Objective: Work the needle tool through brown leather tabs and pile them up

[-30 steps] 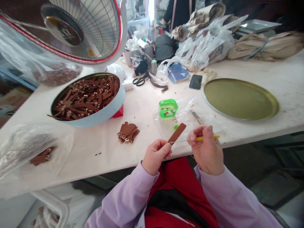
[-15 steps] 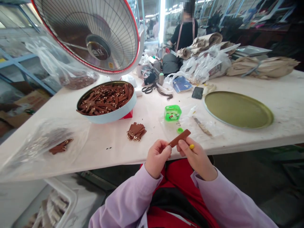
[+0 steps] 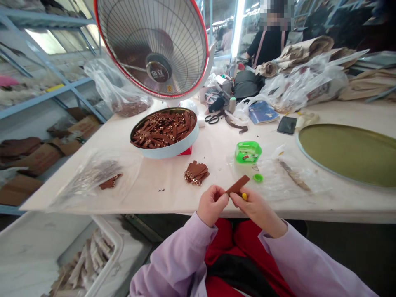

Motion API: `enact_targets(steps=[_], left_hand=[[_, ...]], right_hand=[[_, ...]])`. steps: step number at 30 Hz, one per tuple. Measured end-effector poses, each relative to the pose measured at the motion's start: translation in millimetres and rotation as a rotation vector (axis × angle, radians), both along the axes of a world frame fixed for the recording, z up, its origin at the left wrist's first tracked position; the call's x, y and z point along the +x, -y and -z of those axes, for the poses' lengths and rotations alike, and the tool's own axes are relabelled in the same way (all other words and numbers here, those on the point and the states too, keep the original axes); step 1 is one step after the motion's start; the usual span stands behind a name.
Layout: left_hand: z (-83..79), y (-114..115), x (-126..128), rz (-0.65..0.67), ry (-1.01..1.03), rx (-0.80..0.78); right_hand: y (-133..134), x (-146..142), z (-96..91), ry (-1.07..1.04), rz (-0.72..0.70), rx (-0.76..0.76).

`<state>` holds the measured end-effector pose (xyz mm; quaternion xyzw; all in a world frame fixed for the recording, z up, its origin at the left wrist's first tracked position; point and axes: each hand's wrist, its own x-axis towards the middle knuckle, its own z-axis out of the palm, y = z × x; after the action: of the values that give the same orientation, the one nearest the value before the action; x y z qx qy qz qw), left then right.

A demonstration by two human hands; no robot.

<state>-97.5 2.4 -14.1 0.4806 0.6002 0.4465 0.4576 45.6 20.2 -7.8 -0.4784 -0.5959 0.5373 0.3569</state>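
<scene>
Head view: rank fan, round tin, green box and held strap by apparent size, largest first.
1. fan
2. round tin
3. green box and held strap look alike; the strap is nearer the camera, so unranked.

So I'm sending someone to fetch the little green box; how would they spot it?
Start at the big fan on the table. Right of the round tin of brown straps sits the green box. It is the only bright green see-through box there.

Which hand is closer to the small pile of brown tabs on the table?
Left. The left hand is just right of the pile, toward the table edge, pinching a brown strip; the right hand, also on that strip, is farther right.
</scene>
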Motion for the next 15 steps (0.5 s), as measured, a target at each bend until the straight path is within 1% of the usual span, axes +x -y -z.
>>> enact_targets(steps=[3, 4, 5, 6, 8, 9, 10, 11, 13, 14, 15], left_hand=[[18.4, -31.2, -37.9, -0.17, -0.363, 0.007], [23.6, -40.7, -51.4, -0.221, -0.45, 0.004], [28.0, -48.6, -63.9, -0.255, -0.511, -0.002], [31.0, -54.6, -74.9, -0.275, -0.544, -0.007], [31.0, -61.9, -91.7, -0.299, -0.582, -0.009], [26.7, -64.4, -97.9, -0.302, -0.611, 0.002], [18.8, -67.6, -103.4, -0.294, -0.653, 0.031], [7.2, -72.3, -108.7, -0.273, -0.715, 0.078], [-24.7, -90.2, -121.0, -0.208, -0.908, 0.202], [-42.8, -104.1, -128.4, -0.175, -1.032, 0.247], [-60.5, -120.8, -136.5, -0.17, -1.164, 0.252]], right_hand=[[-10.2, 5.0, 6.3, -0.122, 0.076, -0.05], [-12.7, 7.2, 7.8, -0.133, 0.101, -0.055], [-14.7, 9.1, 9.4, -0.117, 0.116, -0.056], [-16.1, 10.7, 11.4, -0.09, 0.101, -0.065], [-18.3, 13.3, 15.8, -0.032, 0.082, -0.063], [-19.5, 14.6, 17.8, -0.005, 0.061, -0.073], [-20.9, 16.1, 19.3, 0.019, 0.066, -0.077], [-22.6, 17.7, 20.1, 0.04, 0.069, -0.083], [-26.7, 20.7, 19.2, 0.078, 0.087, -0.089], [-28.7, 21.8, 18.0, 0.089, 0.1, -0.087], [-30.6, 22.3, 16.7, 0.094, 0.121, -0.082]])
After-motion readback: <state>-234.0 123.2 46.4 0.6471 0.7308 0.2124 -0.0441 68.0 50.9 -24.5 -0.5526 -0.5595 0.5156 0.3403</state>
